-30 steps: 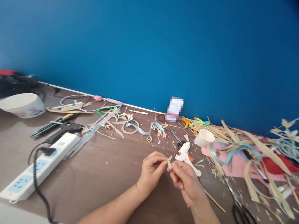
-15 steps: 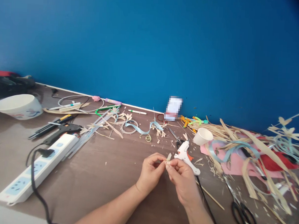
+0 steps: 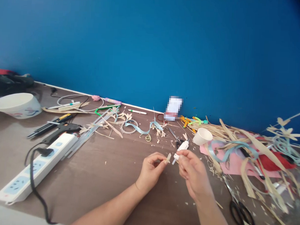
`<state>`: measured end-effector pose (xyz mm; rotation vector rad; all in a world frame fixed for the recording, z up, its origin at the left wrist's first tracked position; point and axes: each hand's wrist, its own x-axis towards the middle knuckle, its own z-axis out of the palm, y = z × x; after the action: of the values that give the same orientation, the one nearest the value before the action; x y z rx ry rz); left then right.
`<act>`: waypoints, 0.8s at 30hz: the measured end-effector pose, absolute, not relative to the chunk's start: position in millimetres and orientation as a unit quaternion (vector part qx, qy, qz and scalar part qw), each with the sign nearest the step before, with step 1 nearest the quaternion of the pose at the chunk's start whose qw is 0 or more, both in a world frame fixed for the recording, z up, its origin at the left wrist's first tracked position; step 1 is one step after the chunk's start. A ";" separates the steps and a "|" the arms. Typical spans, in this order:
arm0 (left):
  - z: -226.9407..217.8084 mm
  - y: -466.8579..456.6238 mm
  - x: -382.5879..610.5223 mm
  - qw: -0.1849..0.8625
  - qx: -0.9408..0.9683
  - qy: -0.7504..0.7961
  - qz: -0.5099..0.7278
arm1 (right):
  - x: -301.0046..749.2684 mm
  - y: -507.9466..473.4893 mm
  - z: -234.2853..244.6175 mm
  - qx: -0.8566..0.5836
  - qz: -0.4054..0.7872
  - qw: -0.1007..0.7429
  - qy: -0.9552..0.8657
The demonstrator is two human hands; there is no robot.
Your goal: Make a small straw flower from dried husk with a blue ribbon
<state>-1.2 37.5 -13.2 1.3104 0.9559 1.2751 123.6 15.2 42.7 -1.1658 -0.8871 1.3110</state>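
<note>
At the middle of the table, my left hand (image 3: 151, 170) pinches a small pale strip of dried husk (image 3: 168, 158) between thumb and fingertips. Just to its right, my right hand (image 3: 193, 170) is closed over a white hot glue gun (image 3: 183, 146). Its fingers curl at the gun's body, and the hand hides the handle. Beyond the gun lies a small pair of scissors (image 3: 177, 137) with dark handles. A white paper cup (image 3: 203, 136) rests on its side to the right.
A white power strip (image 3: 38, 169), a black glue gun (image 3: 62, 132) and a white bowl (image 3: 17, 105) occupy the left. On the right, large scissors (image 3: 240, 209) lie beside piled husk strips and pink paper (image 3: 232, 166). A blue wall (image 3: 152, 53) rises behind.
My right hand has let go of the husk strip and moved right onto the white glue gun. My left hand still holds the strip in nearly the same place.
</note>
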 end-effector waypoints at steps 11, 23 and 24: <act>-9.6 33.2 -2.4 0.447 0.644 0.334 0.523 | 130.2 23.6 28.6 -0.548 0.554 0.456 -0.431; -13.5 37.8 2.0 0.668 0.427 0.342 0.506 | 128.3 18.2 29.6 -0.526 0.565 0.513 -0.376; -14.2 38.6 2.8 0.702 0.381 0.344 0.494 | 128.8 16.3 27.3 -0.533 0.544 0.517 -0.390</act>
<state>2.8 38.6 -14.2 0.8470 0.7657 1.0998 128.8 16.3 27.3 -1.2794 -0.9358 1.3063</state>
